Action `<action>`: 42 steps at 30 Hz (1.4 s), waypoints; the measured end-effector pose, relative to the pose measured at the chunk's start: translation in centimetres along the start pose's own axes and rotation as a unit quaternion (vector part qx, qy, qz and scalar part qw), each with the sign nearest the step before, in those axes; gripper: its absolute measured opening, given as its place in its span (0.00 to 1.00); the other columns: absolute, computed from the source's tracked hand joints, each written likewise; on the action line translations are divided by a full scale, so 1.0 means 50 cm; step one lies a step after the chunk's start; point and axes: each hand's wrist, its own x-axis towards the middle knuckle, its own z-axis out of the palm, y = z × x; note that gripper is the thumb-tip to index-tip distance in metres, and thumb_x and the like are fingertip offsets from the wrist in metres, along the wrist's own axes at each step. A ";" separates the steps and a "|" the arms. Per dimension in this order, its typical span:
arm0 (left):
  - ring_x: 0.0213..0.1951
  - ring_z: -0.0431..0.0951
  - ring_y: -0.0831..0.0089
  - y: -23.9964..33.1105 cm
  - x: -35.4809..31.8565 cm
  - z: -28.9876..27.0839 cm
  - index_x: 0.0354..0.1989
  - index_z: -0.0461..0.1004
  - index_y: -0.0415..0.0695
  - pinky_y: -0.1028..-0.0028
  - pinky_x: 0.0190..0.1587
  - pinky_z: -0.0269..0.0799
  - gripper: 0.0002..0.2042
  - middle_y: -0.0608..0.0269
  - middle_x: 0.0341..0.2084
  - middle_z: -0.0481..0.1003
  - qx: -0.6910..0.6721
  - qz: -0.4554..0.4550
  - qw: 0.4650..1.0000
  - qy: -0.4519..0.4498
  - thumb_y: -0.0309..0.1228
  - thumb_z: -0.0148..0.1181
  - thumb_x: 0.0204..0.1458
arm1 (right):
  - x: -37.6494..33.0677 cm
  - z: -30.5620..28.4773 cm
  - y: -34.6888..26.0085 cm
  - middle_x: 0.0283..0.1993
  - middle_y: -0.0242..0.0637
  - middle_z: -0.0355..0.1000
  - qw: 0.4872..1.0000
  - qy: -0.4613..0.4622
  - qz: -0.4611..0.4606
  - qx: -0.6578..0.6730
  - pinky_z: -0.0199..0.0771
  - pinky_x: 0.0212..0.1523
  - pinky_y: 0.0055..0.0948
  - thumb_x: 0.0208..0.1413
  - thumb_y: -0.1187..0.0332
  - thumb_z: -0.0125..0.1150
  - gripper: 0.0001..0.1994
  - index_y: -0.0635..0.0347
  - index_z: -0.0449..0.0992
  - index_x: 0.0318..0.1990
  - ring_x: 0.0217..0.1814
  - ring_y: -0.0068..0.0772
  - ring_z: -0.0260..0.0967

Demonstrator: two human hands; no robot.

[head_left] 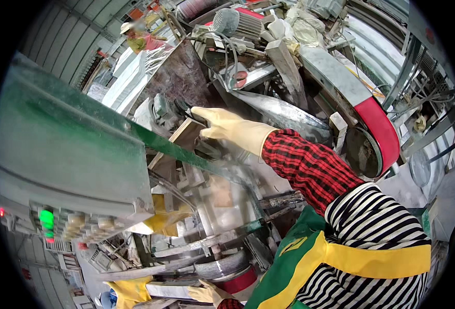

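Note:
Pale rubber gloves cover both my hands, under red-and-black checked cuffs. My right hand (227, 124) reaches across the machinery to the upper middle. Its finger and thumb close about a dark, handle-like part (183, 106) beside a small grey motor (160, 105); the glove hides some of the grip. Low in the picture, my left hand (207, 293) lies at the end of a pale flat bar (170, 291), thumb apart from the fingers. Near it is a round wheel with a red rim (237, 280). I wear a green apron with yellow trim (294, 262).
A large green control box (73, 149) with lit buttons fills the left. Red-ended grey belt guard (379, 134), large motor (237, 23) and stacked scrap crowd the upper right. A person (142, 38) stands far off at upper left; another person's blue clothing (109, 298) shows at lower left.

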 end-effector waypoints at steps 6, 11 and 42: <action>0.57 0.66 0.39 0.046 -0.021 -0.089 0.64 0.60 0.32 0.49 0.61 0.63 0.34 0.33 0.56 0.66 -0.031 -0.048 0.994 -0.092 0.49 0.56 0.60 | 0.100 0.027 -0.075 0.55 0.47 0.73 0.939 -0.240 0.127 -0.212 0.69 0.61 0.41 0.59 0.47 0.59 0.26 0.49 0.72 0.60 0.61 0.49 0.69; 0.58 0.65 0.39 0.079 -0.012 -0.091 0.64 0.60 0.33 0.49 0.62 0.62 0.33 0.32 0.57 0.65 -0.065 -0.060 0.992 -0.092 0.48 0.56 0.60 | 0.091 -0.001 -0.154 0.36 0.45 0.78 0.942 -0.186 0.037 -0.276 0.75 0.42 0.42 0.57 0.49 0.66 0.19 0.57 0.80 0.40 0.41 0.53 0.76; 0.66 0.60 0.37 0.135 -0.037 -0.182 0.65 0.60 0.35 0.50 0.67 0.58 0.28 0.32 0.63 0.62 -0.094 -0.122 0.983 -0.103 0.43 0.50 0.64 | 0.094 0.020 -0.158 0.50 0.46 0.78 0.914 -0.181 0.184 -0.312 0.74 0.55 0.43 0.54 0.53 0.64 0.21 0.50 0.78 0.52 0.55 0.51 0.75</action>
